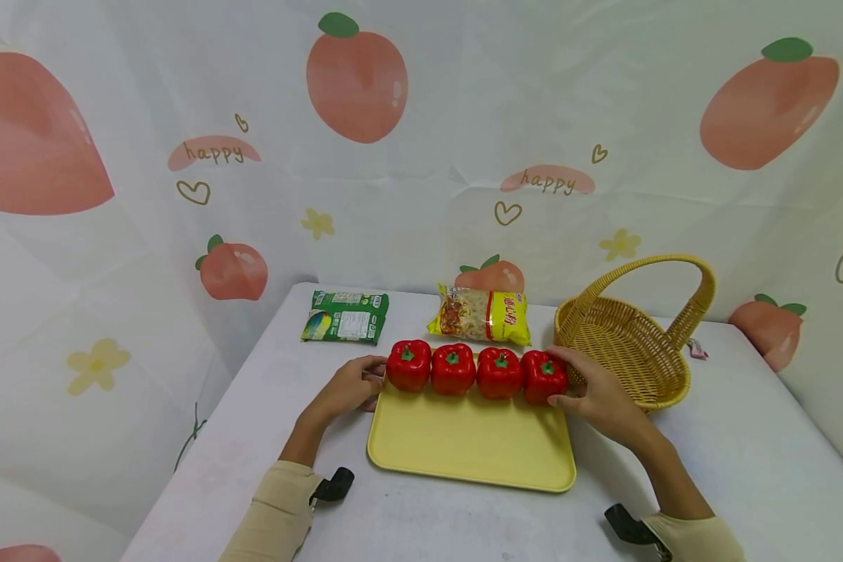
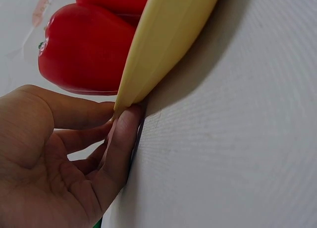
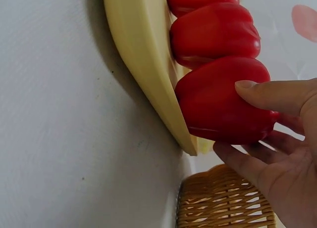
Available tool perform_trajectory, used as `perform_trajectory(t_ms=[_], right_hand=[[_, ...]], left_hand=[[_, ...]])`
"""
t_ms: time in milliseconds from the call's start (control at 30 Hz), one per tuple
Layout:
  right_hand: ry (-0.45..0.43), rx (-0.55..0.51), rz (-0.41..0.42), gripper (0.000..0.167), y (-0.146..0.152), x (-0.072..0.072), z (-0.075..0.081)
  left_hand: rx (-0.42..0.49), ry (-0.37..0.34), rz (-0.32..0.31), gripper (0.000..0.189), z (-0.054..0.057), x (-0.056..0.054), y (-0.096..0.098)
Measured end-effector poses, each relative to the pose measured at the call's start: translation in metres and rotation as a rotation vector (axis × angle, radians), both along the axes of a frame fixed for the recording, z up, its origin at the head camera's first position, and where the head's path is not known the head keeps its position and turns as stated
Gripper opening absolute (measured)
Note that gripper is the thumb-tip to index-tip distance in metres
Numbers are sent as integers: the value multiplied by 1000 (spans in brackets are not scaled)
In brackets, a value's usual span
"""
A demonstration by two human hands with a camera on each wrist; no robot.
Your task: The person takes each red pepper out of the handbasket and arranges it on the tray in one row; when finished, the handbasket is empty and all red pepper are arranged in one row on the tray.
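Note:
Several red bell peppers (image 1: 453, 369) with green stems stand in a row along the far edge of a yellow tray (image 1: 471, 445). At the tray's far left corner, my left hand (image 1: 351, 386) pinches the rim between thumb and fingers, beside the leftmost pepper (image 2: 89, 50). My right hand (image 1: 600, 398) holds the rightmost pepper (image 3: 223, 99), its thumb on the near side and its fingers round the outer side. That pepper sits at the tray's right end, touching or very close to its neighbour (image 3: 215, 35).
Behind the tray lie a green packet (image 1: 346, 317) at left and a yellow food bag (image 1: 481, 314) in the middle. A wicker basket (image 1: 625, 343) with a tall handle stands just right of the right hand. A printed curtain (image 1: 421, 179) hangs behind the white table (image 1: 421, 515).

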State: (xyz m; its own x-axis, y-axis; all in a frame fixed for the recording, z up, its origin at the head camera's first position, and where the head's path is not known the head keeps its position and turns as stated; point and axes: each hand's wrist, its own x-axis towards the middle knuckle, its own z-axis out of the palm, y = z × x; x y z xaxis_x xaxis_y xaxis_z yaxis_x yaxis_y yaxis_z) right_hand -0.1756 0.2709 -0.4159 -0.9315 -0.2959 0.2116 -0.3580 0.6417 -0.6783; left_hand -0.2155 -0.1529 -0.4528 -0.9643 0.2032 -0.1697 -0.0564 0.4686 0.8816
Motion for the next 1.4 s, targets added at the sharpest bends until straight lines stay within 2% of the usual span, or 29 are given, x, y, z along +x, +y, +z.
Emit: perform_trajectory(t_ms=[833, 1400], right_hand=[[54, 29, 5, 75, 0, -1, -1], [39, -36, 29, 75, 3, 2, 0]], left_hand=[[19, 0, -22, 52, 2, 2, -3], [7, 18, -24, 51, 1, 2, -2]])
